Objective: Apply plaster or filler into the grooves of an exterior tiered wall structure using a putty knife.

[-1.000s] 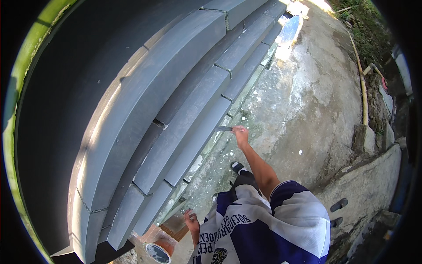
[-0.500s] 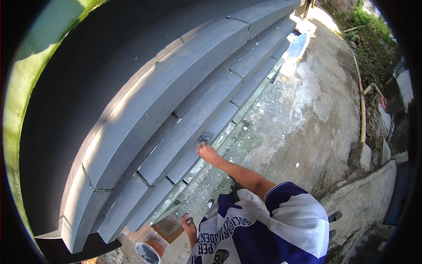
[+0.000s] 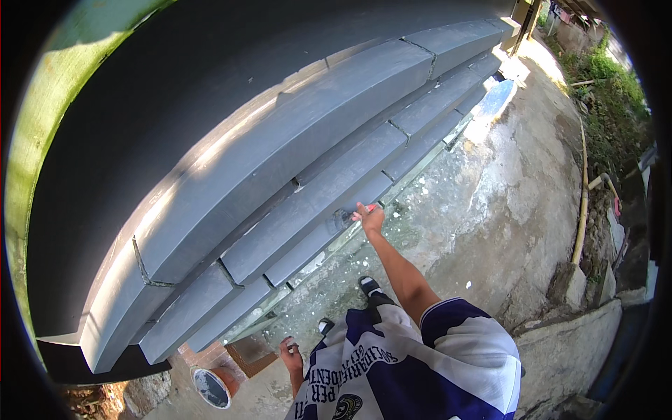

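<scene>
Right hand (image 3: 369, 218) is up at arm's length, fingers curled tight round a brush (image 3: 341, 220), grip closed on the handle. Bristle end sticks out to the hand's left and sits against the grey ledge (image 3: 308, 210), on its lower face, approx where two stepped bands meet. Paint there looks a touch darker, maybe wet, can't say for sure. Just above the grip: a vertical joint in the moulding and the next, wider band (image 3: 280, 147), sunlit along its top edge. Above that the wall goes dark and flat.

Right below the grip, the wall's foot meets the concrete ground (image 3: 490, 203), speckled w/ pale flecks near the base. Right forearm runs down from the hand toward the blue-and-white shirt (image 3: 420, 364).

Left hand (image 3: 291, 353) hangs low, well apart from the brush hand, close to the body. Fingers look loosely curled; whether they hold anything, can't tell, too small. Just left of it and lower: a paint pot (image 3: 211, 387), round, pale inside, on the ground by a reddish slab (image 3: 245, 350).

Black shoes (image 3: 371, 287) show between the two hands, toes toward the wall. Far off right of the grip: a yellow pipe (image 3: 582, 210) along the ground's edge, greenery beyond.
</scene>
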A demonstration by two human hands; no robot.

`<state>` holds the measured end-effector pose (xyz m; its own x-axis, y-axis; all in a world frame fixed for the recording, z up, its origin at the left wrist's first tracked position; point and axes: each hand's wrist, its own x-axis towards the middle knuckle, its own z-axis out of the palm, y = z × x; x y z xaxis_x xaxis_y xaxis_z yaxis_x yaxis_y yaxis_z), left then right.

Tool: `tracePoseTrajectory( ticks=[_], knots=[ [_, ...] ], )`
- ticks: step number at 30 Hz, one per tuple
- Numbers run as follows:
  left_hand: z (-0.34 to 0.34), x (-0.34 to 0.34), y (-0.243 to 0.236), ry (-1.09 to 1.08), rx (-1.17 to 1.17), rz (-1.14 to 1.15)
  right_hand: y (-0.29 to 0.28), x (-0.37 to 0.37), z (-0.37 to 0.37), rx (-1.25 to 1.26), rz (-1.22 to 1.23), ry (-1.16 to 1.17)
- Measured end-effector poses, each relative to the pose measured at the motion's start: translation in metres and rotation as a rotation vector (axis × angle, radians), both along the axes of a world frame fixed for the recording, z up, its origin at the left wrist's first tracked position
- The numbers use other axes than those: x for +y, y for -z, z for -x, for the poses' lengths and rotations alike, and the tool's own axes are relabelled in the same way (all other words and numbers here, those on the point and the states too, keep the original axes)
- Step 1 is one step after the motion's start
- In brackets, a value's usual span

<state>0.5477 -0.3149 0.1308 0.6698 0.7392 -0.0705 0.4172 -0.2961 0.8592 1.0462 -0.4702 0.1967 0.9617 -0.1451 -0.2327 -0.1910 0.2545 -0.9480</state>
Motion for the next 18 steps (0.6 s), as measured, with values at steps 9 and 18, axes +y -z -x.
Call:
tracePoseTrajectory(
  ticks=[9,18],
  knots=[
    [-0.012,-0.045,0.007,-0.142,0.017,0.028,-0.04,-0.044,-0.082,-0.828,1.335,-0.331],
    [-0.047,-0.116,-0.018,-0.308,0.034,0.14,-0.02,0.046,0.072,-1.162,1.191,-0.947]
  ],
)
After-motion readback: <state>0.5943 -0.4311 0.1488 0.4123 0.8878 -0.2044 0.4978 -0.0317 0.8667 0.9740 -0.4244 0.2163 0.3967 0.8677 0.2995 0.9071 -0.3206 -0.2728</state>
